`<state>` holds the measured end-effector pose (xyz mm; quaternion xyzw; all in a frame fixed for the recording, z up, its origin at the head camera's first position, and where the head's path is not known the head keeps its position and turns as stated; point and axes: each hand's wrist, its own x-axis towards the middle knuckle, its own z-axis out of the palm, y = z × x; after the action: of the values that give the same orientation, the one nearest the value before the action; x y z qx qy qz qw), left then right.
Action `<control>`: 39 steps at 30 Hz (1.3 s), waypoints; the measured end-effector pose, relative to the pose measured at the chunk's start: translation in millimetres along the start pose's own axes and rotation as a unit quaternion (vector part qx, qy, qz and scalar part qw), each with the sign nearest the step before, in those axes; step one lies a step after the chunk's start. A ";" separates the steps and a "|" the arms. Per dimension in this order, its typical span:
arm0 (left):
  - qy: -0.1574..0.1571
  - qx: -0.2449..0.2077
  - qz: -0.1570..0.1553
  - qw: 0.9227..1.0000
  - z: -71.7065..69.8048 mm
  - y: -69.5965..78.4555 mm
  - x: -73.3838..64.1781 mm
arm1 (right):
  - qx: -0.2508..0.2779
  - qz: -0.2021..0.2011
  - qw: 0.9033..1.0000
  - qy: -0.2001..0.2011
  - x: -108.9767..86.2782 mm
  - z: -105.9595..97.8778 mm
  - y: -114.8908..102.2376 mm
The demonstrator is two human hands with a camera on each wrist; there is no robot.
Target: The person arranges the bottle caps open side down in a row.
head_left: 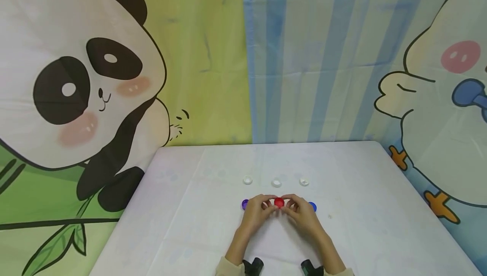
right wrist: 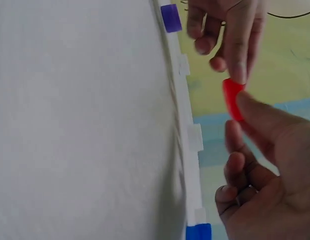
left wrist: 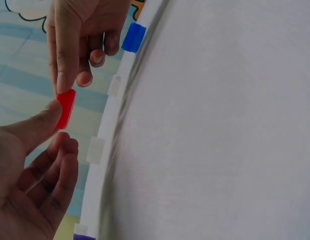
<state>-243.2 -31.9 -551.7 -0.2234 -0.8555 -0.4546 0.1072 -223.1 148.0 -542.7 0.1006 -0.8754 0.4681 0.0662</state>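
Note:
Both hands pinch one small round red cap (head_left: 279, 202) between them, raised above the white table. My left hand (head_left: 257, 213) holds its left side with thumb and fingertips, and my right hand (head_left: 302, 214) its right side. In the left wrist view, the red cap (left wrist: 66, 109) appears edge-on, with the left thumb against it. The right wrist view also has the red cap (right wrist: 233, 99) between the two hands. A purple cap (head_left: 244, 204) lies just beyond the left hand, partly covered by it. Beside the right hand is a blue cap (head_left: 313, 206), also partly hidden.
Farther back on the table (head_left: 198, 233) lie a left white cap (head_left: 247, 179), a middle white cap (head_left: 276, 182) and a right white cap (head_left: 304, 181) in a row. Behind the table's far edge hang a yellow panda curtain (head_left: 209, 56) and a blue striped curtain (head_left: 316, 56).

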 end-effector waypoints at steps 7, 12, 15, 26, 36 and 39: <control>0.031 -0.021 0.063 0.997 -12.1 16.8 7.5 | -0.013 -0.066 0.997 0.043 -0.2 -13.0 -14.8; 0.049 -0.027 0.084 0.995 -21.3 30.6 10.2 | -0.008 -0.125 0.990 0.067 -0.4 -21.6 -24.4; 0.054 -0.036 0.091 0.994 -26.7 39.6 11.2 | -0.004 -0.150 0.985 0.080 -1.2 -26.8 -30.8; 0.046 -0.046 0.122 0.990 -36.3 54.2 9.3 | -0.040 -0.182 0.978 0.096 -7.1 -38.4 -44.8; 0.042 -0.075 0.127 0.988 -37.8 56.6 6.9 | -0.042 -0.176 0.980 0.087 -10.8 -40.6 -46.0; 0.043 -0.086 0.122 0.988 -37.4 58.3 6.0 | -0.041 -0.169 0.981 0.082 -11.9 -41.1 -46.2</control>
<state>-221.3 -32.8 -485.7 -0.3144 -0.7744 -0.5190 0.1792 -199.7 158.6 -485.2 0.2053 -0.8560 0.4203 0.2202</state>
